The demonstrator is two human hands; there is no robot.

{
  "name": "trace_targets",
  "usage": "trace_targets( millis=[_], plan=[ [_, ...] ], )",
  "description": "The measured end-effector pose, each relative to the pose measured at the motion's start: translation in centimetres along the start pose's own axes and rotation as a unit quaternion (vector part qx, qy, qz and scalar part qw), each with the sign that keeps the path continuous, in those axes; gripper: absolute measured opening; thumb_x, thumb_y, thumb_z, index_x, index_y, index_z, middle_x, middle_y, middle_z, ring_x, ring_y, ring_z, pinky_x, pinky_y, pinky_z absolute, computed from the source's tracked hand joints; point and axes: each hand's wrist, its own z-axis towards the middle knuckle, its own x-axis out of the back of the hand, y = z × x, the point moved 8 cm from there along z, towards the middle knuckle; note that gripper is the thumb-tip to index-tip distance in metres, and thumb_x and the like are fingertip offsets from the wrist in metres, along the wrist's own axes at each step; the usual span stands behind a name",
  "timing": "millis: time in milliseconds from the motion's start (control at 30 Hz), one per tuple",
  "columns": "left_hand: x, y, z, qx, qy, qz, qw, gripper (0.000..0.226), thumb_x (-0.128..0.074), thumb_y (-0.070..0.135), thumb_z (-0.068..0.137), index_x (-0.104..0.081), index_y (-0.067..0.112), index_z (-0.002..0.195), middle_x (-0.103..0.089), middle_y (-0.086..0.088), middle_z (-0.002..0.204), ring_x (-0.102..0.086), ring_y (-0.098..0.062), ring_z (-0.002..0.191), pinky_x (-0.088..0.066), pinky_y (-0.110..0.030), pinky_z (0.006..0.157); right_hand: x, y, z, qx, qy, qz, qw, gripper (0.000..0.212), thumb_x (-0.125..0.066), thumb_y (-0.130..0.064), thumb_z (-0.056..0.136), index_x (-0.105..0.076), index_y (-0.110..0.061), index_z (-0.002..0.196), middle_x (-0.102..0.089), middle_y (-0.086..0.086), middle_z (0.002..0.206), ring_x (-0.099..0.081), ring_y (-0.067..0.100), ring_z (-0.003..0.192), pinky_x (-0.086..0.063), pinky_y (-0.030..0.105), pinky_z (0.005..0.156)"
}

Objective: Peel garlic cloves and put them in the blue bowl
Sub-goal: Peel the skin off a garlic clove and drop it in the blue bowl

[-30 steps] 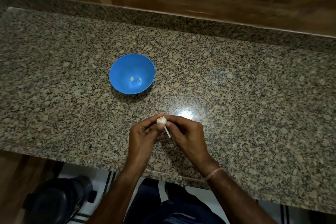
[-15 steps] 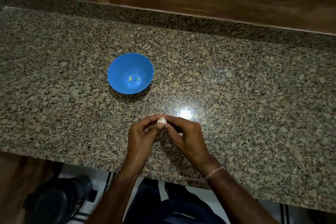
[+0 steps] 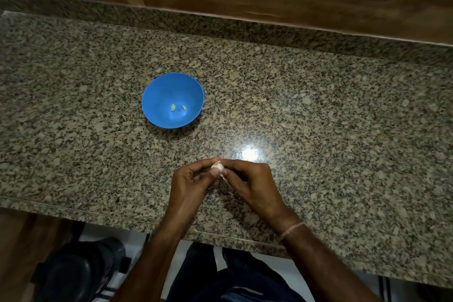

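A small white garlic bulb (image 3: 217, 166) is pinched between the fingertips of both hands, just above the counter near its front edge. My left hand (image 3: 190, 185) grips it from the left with thumb and forefinger. My right hand (image 3: 248, 185) holds it from the right, and a thin strip of skin (image 3: 224, 178) hangs below the bulb. The blue bowl (image 3: 159, 91) stands on the counter up and to the left of my hands, with two peeled cloves (image 3: 178, 107) at its bottom.
The speckled granite counter (image 3: 343, 130) runs wide to both sides, with a raised granite lip and a wooden wall behind it. A bright light glare (image 3: 248, 153) lies just beyond my hands. Below the front edge a black object (image 3: 78, 274) sits on the floor.
Both hands stay in place with the garlic. The hanging strip of skin seen one second ago was out of sight half a second ago and shows again now.
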Motion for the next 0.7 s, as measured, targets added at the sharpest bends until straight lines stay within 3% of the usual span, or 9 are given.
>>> trace_targets(
  millis=[233, 533, 700],
  plan=[
    [-0.2, -0.5, 0.2, 0.002, -0.005, 0.035, 0.999, 0.022, -0.074, 0.003, 0.092, -0.078, 0.013, 0.111, -0.08, -0.001, 0.108, -0.076, -0.017, 0.103, -0.063, -0.03, 0.084, -0.2, -0.3, -0.6, 0.03, -0.001, -0.063, 0.998, 0.026, -0.067, -0.023, 0.102, -0.073, -0.02, 0.127, -0.079, -0.006, 0.104, -0.073, 0.002, 0.086, -0.06, 0.028, 0.074],
    [-0.6, -0.8, -0.3, -0.007, 0.026, 0.077, 0.997, 0.02, -0.073, 0.004, 0.093, -0.078, 0.012, 0.111, -0.08, -0.001, 0.101, -0.077, -0.015, 0.093, -0.063, -0.031, 0.082, -0.6, 0.1, -1.3, 0.021, 0.018, -0.095, 0.995, 0.023, -0.062, -0.027, 0.105, -0.072, -0.017, 0.123, -0.077, -0.004, 0.102, -0.072, 0.009, 0.087, -0.058, 0.036, 0.074],
    [-0.8, -0.7, -0.7, -0.011, 0.038, 0.072, 0.997, 0.027, -0.071, 0.001, 0.093, -0.076, 0.026, 0.101, -0.08, 0.005, 0.096, -0.077, -0.01, 0.09, -0.061, -0.021, 0.076, -1.0, 0.0, -1.4, 0.023, 0.016, -0.136, 0.99, 0.027, -0.057, -0.032, 0.106, -0.071, -0.017, 0.123, -0.076, -0.002, 0.102, -0.07, 0.009, 0.084, -0.058, 0.033, 0.073]
  ],
)
